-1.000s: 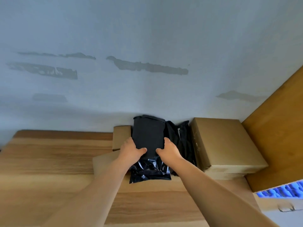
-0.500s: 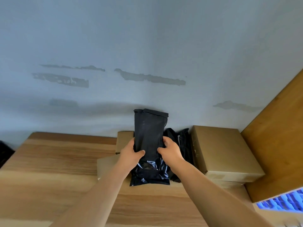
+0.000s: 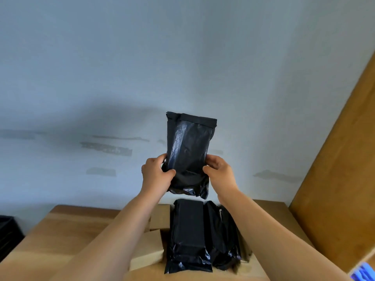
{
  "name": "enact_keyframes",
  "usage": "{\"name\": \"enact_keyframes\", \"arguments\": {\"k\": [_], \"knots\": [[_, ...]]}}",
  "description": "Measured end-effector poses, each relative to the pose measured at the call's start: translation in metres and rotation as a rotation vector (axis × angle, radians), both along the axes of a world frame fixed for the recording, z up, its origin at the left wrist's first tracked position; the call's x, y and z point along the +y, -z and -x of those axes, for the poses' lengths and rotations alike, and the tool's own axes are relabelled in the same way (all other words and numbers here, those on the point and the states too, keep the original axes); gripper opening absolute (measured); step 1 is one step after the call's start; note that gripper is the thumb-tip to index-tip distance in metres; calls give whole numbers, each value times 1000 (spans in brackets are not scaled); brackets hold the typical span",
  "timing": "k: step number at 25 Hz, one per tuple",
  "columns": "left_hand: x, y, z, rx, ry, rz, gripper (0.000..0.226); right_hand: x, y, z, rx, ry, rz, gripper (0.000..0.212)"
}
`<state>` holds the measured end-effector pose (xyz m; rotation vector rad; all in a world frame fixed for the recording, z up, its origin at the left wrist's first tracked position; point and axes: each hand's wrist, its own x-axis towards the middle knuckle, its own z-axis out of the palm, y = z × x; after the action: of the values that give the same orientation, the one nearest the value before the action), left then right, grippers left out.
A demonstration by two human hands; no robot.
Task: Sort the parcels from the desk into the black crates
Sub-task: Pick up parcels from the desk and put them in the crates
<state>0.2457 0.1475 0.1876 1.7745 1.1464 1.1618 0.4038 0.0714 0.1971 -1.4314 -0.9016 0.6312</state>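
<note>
Both hands — left hand [image 3: 156, 175], right hand [image 3: 220, 171] — clasp a black parcel [image 3: 189, 151] upright by its lower sides. It hangs clear above more black parcels [image 3: 190, 234] on the desk [image 3: 60, 230].

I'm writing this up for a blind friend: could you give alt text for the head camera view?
Two bare hands, left hand and right hand, hold a black plastic parcel upright in the air before a pale wall. Below it, more black parcels lie among cardboard boxes on a wooden desk.
</note>
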Motion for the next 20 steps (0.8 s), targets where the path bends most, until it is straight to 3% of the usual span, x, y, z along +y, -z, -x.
{"name": "enact_keyframes", "arguments": {"k": [5,8,10,13,16,20], "knots": [[-11,-31,19,-82,38,-44,37,-10,-35,9,3,-96,-20,36],[-15,-42,27,-175,102,8,49,-19,-45,14,20,-133,-18,27],[-14,-48,30,-245,149,104,51,-21,-48,16,139,-164,-31,31],[-17,-54,35,-433,185,291,27,-24,-54,16,311,-203,-45,41],[-15,-54,41,-448,226,316,45,-26,-57,13,384,-238,-48,45],[-15,-56,44,-536,344,382,44,-29,-57,15,472,-259,-71,54]]}}
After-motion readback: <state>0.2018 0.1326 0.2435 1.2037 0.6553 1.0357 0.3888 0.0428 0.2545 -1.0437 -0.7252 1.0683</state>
